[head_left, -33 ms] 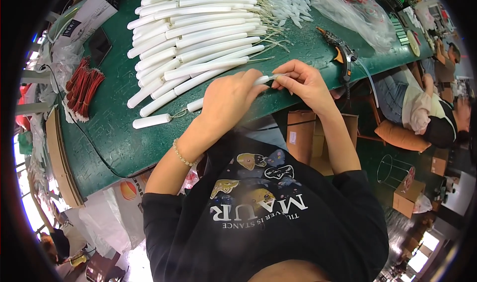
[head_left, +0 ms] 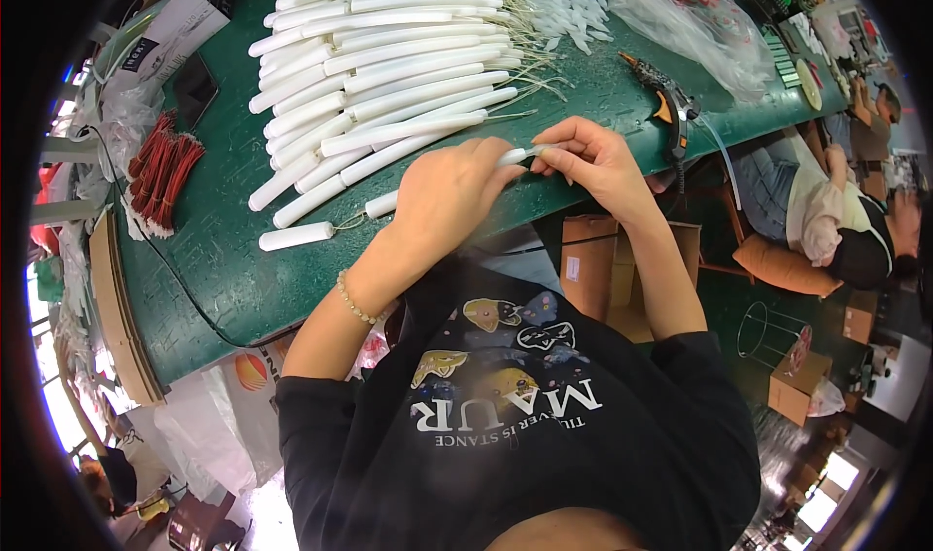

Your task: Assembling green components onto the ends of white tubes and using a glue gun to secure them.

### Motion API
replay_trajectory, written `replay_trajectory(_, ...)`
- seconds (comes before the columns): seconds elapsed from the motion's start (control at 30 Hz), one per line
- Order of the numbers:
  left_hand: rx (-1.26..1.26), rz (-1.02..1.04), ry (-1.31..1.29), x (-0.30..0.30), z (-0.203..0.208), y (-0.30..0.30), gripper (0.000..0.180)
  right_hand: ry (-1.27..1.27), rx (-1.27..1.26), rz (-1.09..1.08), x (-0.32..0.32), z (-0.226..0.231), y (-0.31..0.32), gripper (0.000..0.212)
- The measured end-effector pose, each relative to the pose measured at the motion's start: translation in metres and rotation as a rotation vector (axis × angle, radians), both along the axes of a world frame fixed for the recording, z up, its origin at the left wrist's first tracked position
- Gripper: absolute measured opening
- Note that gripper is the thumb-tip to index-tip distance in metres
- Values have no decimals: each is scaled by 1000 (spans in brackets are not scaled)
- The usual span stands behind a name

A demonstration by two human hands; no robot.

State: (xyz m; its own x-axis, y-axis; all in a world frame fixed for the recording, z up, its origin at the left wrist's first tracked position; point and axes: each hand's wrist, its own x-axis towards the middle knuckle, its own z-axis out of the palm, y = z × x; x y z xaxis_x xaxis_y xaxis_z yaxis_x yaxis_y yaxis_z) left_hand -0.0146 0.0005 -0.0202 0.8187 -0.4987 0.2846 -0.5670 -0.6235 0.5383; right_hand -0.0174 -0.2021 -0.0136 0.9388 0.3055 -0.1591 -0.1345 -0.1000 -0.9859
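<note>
A left hand wraps closed around a white tube over the green table, seemingly to steady it, as the right hand pinches its slim end; other tubes lie alongside, apparently for easy reach

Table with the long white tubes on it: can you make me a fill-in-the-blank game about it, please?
1. The table is coloured ____.
2. From where the person sits, the glue gun lies to the ____ of the pile of tubes.
3. The tube in the left hand is coloured ____.
4. The beaded bracelet is on the person's ____ wrist.

Missing words: green; right; white; left.
</note>
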Motion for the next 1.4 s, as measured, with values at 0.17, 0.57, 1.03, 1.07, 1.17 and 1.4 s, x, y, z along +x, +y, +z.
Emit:
replay_trajectory(0.17,19,-29,-25,1,-3,1,19,-11,-27,23,3,-2,0,14)
replay_trajectory(0.57,84,-58,-21,3,-5,0,24,-25,-137,85,7,2,1,13)
replay_trajectory(1.03,44,-102,-67,1,-10,2,19,-879,-706,533,35,7,-10,17)
replay_trajectory(1.07,52,-102,-64,2,-11,2,19,-898,-671,614,40,6,-12,15)
replay_trajectory(1.17,34,-114,-113,0,-10,2,23,-881,-634,665,42,6,-9,15)
replay_trajectory(1.4,56,-104,-59,2,-11,4,19,-873,-654,644,42,9,-6,19)
